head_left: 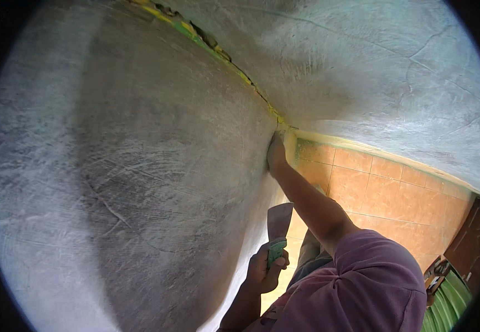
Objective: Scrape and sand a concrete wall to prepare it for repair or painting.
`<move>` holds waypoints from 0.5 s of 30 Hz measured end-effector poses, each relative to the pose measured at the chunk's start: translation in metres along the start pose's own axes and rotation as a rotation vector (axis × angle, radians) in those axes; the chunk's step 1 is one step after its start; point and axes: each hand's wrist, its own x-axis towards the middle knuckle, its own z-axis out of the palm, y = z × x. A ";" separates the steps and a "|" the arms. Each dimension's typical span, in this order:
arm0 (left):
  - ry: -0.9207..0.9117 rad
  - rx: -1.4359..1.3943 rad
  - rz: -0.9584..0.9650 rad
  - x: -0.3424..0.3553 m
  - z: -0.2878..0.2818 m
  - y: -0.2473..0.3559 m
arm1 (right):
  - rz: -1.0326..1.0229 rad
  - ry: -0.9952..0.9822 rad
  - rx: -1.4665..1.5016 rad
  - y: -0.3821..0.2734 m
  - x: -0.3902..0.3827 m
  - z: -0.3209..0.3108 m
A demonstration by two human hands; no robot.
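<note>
Low in the view, my left hand (266,268) grips a putty knife by its green handle (276,250), with the grey metal blade (278,219) pointing upward. My right arm stretches up to the inner corner of two grey plastered walls, where my right hand (276,149) touches the corner, its fingers pressed together; whether they hold something small is too unclear to make out. A jagged crack (218,50), edged with yellow and green, runs along the corner down to that hand.
Orange floor tiles (389,199) lie below the right wall (395,66), bordered by a pale skirting strip (372,148). The left wall (140,166) fills much of the view. At the lower right are a dark brown panel (475,232) and a green ridged object (444,304).
</note>
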 end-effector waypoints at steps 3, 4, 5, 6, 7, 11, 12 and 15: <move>-0.001 -0.040 0.025 0.001 0.002 0.005 | -0.468 0.213 -0.308 0.063 -0.037 0.024; -0.006 -0.052 0.029 0.000 0.001 0.007 | -0.462 0.208 -0.308 0.076 -0.039 0.030; -0.015 -0.064 0.037 0.000 0.001 0.009 | -0.605 0.275 -0.467 0.083 -0.038 0.035; -0.011 -0.062 0.038 -0.001 0.001 0.011 | -0.747 0.340 -0.626 0.088 -0.038 0.037; -0.027 0.011 0.057 -0.002 0.001 0.014 | -0.747 0.335 -0.624 0.075 -0.025 0.023; -0.057 0.067 0.057 -0.009 -0.006 0.019 | -0.244 -0.086 0.073 0.019 -0.006 -0.002; -0.056 0.072 0.064 -0.011 -0.007 0.018 | -0.209 -0.087 0.092 0.021 -0.012 0.006; -0.054 -0.033 0.055 -0.010 -0.002 0.014 | -0.321 0.424 -0.864 0.093 0.007 0.037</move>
